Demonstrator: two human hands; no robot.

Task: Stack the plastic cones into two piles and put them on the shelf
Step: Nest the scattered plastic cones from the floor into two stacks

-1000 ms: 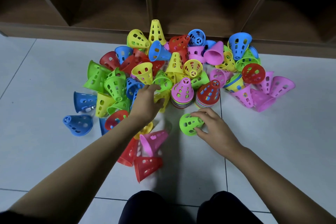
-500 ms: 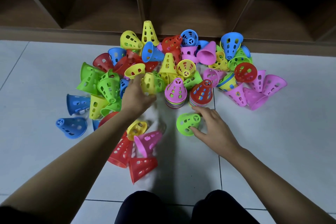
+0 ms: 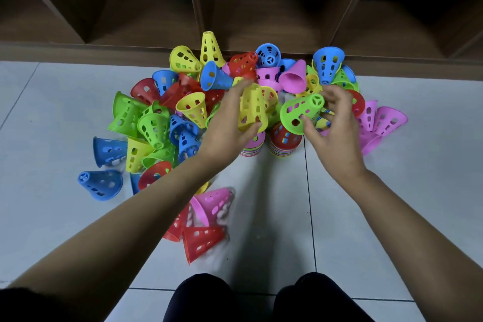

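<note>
Many perforated plastic cones in yellow, green, blue, red and pink lie scattered on the tiled floor before a wooden shelf (image 3: 261, 23). My left hand (image 3: 224, 128) grips a yellow cone (image 3: 252, 108) just above the pile topped with a pink cone (image 3: 254, 145). My right hand (image 3: 333, 123) holds a green cone (image 3: 300, 111), tilted, over the pile topped with a red cone (image 3: 285, 140). Both piles stand side by side in the middle, partly hidden by the held cones.
Loose cones spread left to a blue cone (image 3: 100, 184) and right to pink cones (image 3: 386, 120). A pink cone (image 3: 213, 205) and red cone (image 3: 202, 240) lie near my knees (image 3: 198, 295). Shelf compartments stand open behind the heap.
My left hand picked a yellow cone from the heap and lifted it over the pink-topped pile. My right hand raised the green cone off the floor to above the red-topped pile.
</note>
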